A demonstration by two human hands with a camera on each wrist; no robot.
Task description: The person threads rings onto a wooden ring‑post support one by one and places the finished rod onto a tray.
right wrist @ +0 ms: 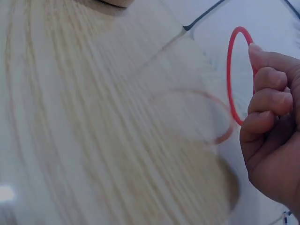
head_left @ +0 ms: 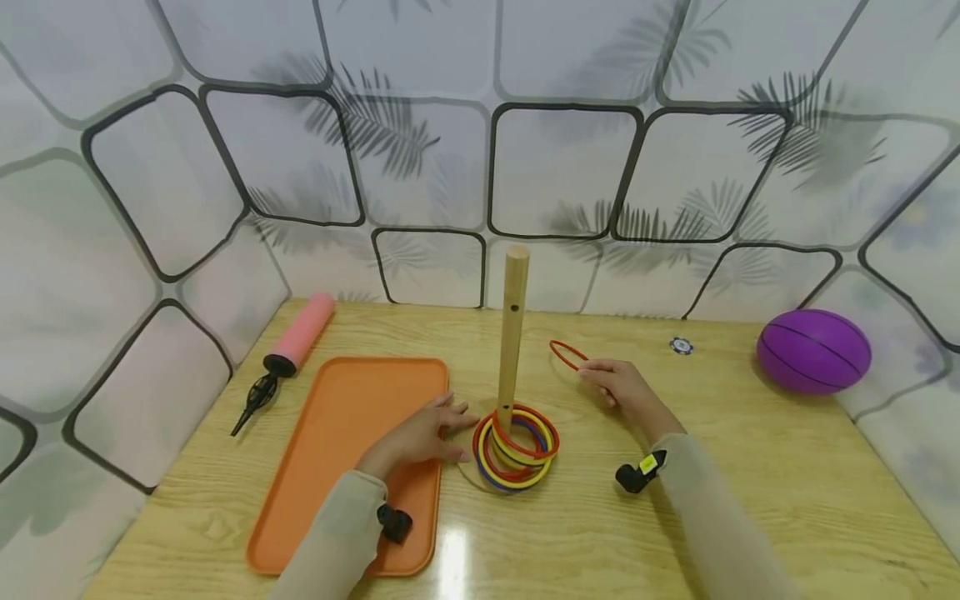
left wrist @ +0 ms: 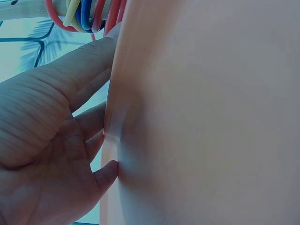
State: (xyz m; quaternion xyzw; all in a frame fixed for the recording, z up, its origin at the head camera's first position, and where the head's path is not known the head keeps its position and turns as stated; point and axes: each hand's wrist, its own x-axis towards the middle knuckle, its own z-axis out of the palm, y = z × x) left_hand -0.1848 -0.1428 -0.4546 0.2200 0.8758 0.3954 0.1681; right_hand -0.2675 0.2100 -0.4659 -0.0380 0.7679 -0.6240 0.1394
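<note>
My right hand (head_left: pixel 622 390) pinches a thin red ring (right wrist: pixel 229 70) between thumb and fingers, holding it above the table to the right of an upright wooden post (head_left: pixel 513 333). Around the foot of that post lies a pile of red, yellow and blue rings (head_left: pixel 553 450), partly overlapping. Just left of the pile, my left hand (head_left: pixel 420 435) is spread over the right edge of an orange tray (head_left: pixel 375 392). Its fingers reach toward the rings and hold nothing. Whether the fingertips touch the pile, I cannot tell.
A pink hand pump (head_left: pixel 303 332) with a black end lies at the back left, beyond the tray. At the right stands a purple ball (head_left: pixel 813 352) against the patterned wall (head_left: pixel 562 175). A small poker chip (head_left: pixel 681 345) lies toward the back of the wooden table (head_left: pixel 600 542).
</note>
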